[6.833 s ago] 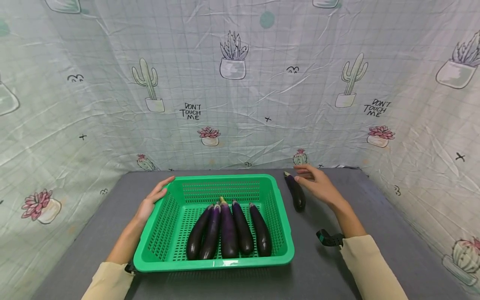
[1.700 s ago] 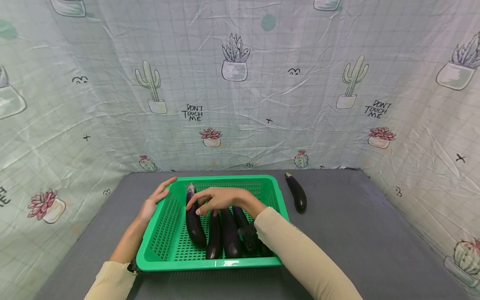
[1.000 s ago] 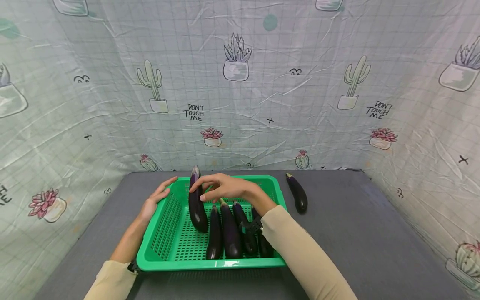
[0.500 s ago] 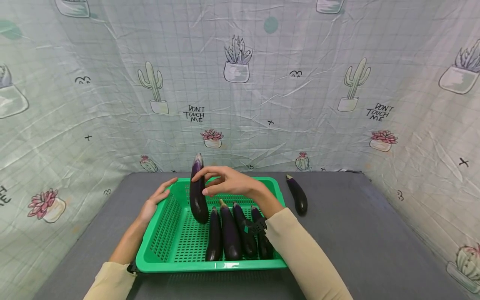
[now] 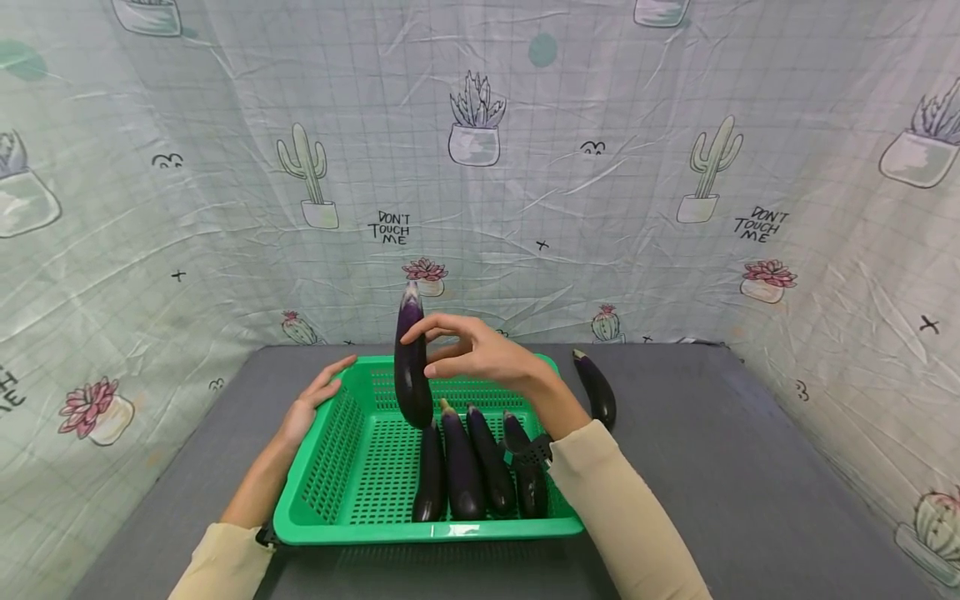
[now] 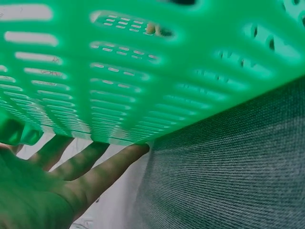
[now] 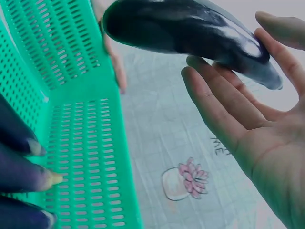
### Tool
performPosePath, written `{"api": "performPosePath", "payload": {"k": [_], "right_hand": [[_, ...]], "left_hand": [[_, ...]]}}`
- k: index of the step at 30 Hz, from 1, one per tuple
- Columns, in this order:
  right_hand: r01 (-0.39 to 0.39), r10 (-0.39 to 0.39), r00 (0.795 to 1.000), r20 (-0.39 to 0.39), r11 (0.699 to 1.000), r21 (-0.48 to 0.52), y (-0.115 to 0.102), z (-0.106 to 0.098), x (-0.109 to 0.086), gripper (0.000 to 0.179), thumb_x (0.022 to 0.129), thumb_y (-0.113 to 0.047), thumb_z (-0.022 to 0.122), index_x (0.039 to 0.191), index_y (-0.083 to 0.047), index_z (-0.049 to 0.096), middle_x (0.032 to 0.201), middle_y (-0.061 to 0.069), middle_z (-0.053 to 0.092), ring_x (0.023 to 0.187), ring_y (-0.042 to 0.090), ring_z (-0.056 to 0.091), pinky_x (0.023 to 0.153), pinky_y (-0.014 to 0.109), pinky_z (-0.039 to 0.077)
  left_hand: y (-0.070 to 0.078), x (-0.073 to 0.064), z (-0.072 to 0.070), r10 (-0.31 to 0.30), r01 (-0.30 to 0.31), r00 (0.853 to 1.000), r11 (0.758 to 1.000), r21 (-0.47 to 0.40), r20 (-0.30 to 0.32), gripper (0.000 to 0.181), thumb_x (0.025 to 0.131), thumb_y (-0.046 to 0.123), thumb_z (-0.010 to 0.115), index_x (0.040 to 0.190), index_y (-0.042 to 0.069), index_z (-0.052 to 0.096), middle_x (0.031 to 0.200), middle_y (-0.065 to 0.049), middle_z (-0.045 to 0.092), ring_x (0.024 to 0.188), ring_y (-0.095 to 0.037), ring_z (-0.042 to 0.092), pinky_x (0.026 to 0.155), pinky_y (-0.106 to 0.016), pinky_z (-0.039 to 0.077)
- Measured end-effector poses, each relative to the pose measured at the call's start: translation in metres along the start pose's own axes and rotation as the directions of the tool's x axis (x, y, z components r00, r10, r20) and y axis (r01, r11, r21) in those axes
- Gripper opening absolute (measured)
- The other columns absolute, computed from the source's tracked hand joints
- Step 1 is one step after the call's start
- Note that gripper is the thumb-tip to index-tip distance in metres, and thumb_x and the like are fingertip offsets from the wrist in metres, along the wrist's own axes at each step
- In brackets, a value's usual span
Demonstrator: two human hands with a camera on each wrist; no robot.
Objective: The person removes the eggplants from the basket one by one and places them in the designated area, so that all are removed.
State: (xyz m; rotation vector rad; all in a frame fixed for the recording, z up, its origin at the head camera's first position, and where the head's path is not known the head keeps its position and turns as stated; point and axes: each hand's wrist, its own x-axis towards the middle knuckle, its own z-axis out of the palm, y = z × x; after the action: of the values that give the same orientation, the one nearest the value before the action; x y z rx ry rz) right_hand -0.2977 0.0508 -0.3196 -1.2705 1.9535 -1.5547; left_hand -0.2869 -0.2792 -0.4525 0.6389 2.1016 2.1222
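My right hand [image 5: 483, 357] holds a dark purple eggplant [image 5: 409, 371] between thumb and fingers, raised over the back left part of a green plastic basket [image 5: 360, 533]. The eggplant hangs nearly upright, stem end up. In the right wrist view, the glossy eggplant [image 7: 190, 28] lies across the fingertips of the right hand [image 7: 262, 129]. My left hand [image 5: 302, 408] rests along the basket's left side; seen from the left wrist, its fingers [image 6: 114, 167] lie extended against the slotted outer wall [image 6: 109, 100]. Several other eggplants [image 5: 463, 471] lie side by side in the basket, stems pointing away.
One more eggplant [image 5: 596, 385] lies on the grey tabletop [image 5: 720, 467] right of the basket, partly behind the right forearm. A printed cloth curtain [image 5: 540, 208] with potted cactus drawings encloses the back and sides of the table.
From beside the eggplant on the table, my right hand has moved into the basket, gripped the leftmost eggplant and lifted it up and slightly right. The left hand stays at the basket's side.
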Motion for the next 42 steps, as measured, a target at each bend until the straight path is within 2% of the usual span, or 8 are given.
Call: {"api": "performPosePath", "payload": {"k": [5, 16, 23, 29, 35, 38, 42], "right_hand": [[0.034, -0.032, 0.998, -0.050, 0.999, 0.029, -0.006, -0.006, -0.009, 0.038, 0.098, -0.002, 0.064, 0.136, -0.006, 0.060, 0.142, 0.010, 0.052, 0.119, 0.028, 0.066, 0.100, 0.045, 0.058], [0.086, -0.087, 0.988, -0.128, 0.996, -0.017, -0.025, -0.024, -0.038, 0.043, 0.096, -0.003, 0.068, 0.137, -0.006, 0.058, 0.145, 0.011, 0.053, 0.119, 0.033, 0.066, 0.099, 0.047, 0.057], [0.129, -0.136, 0.969, -0.207, 0.991, -0.045, -0.030, -0.040, -0.063, 0.048, 0.094, -0.003, 0.072, 0.138, -0.008, 0.056, 0.147, 0.011, 0.050, 0.113, 0.030, 0.065, 0.092, 0.041, 0.057], [0.121, -0.141, 0.953, -0.268, 0.988, -0.091, -0.030, -0.049, -0.086, 0.050, 0.091, -0.002, 0.074, 0.137, -0.014, 0.057, 0.151, 0.006, 0.045, 0.122, 0.026, 0.059, 0.092, 0.036, 0.056], [0.121, -0.146, 0.940, -0.309, 0.988, -0.097, -0.027, -0.052, -0.105, 0.051, 0.092, 0.003, 0.071, 0.139, -0.010, 0.055, 0.154, 0.004, 0.040, 0.131, 0.027, 0.052, 0.090, 0.033, 0.057], [0.124, -0.151, 0.930, -0.336, 0.987, -0.102, -0.024, -0.054, -0.114, 0.052, 0.092, 0.004, 0.070, 0.140, -0.010, 0.055, 0.155, 0.003, 0.040, 0.131, 0.025, 0.051, 0.088, 0.032, 0.057], [0.132, -0.155, 0.913, -0.376, 0.987, -0.087, -0.018, -0.056, -0.125, 0.055, 0.091, 0.007, 0.069, 0.141, -0.011, 0.055, 0.153, 0.003, 0.042, 0.124, 0.021, 0.057, 0.085, 0.031, 0.057]], "left_hand": [[0.000, -0.001, 0.000, -0.007, 0.007, 1.000, 1.000, -0.024, 0.009, 0.054, 0.116, 0.022, 0.027, 0.166, 0.005, 0.015, 0.147, 0.014, 0.048, 0.129, -0.005, 0.059, 0.101, -0.023, 0.054], [0.001, -0.002, -0.001, 0.022, -0.022, 1.000, 0.999, -0.025, 0.008, 0.051, 0.116, 0.019, 0.026, 0.164, 0.006, 0.021, 0.147, 0.012, 0.050, 0.125, -0.007, 0.062, 0.098, -0.024, 0.056], [0.001, -0.001, -0.001, 0.031, -0.030, 0.999, 0.999, -0.044, 0.012, 0.050, 0.116, 0.018, 0.027, 0.164, 0.005, 0.022, 0.145, 0.012, 0.053, 0.124, -0.008, 0.064, 0.097, -0.025, 0.057], [0.001, 0.000, -0.001, 0.024, -0.024, 1.000, 1.000, -0.017, 0.004, 0.052, 0.116, 0.019, 0.027, 0.164, 0.003, 0.019, 0.145, 0.012, 0.050, 0.124, -0.006, 0.063, 0.098, -0.023, 0.056], [0.001, 0.000, -0.001, 0.031, -0.031, 1.000, 0.999, -0.015, 0.001, 0.053, 0.116, 0.019, 0.027, 0.164, 0.001, 0.018, 0.146, 0.012, 0.049, 0.124, -0.005, 0.062, 0.098, -0.023, 0.056], [0.000, 0.000, -0.001, 0.035, -0.035, 0.999, 0.999, -0.026, 0.010, 0.051, 0.116, 0.019, 0.027, 0.164, 0.003, 0.020, 0.146, 0.011, 0.049, 0.124, -0.006, 0.063, 0.098, -0.023, 0.056], [0.001, -0.001, -0.001, 0.040, -0.039, 0.999, 0.999, -0.026, 0.008, 0.050, 0.116, 0.018, 0.027, 0.164, 0.005, 0.022, 0.147, 0.011, 0.048, 0.124, -0.006, 0.063, 0.098, -0.023, 0.056]]}}
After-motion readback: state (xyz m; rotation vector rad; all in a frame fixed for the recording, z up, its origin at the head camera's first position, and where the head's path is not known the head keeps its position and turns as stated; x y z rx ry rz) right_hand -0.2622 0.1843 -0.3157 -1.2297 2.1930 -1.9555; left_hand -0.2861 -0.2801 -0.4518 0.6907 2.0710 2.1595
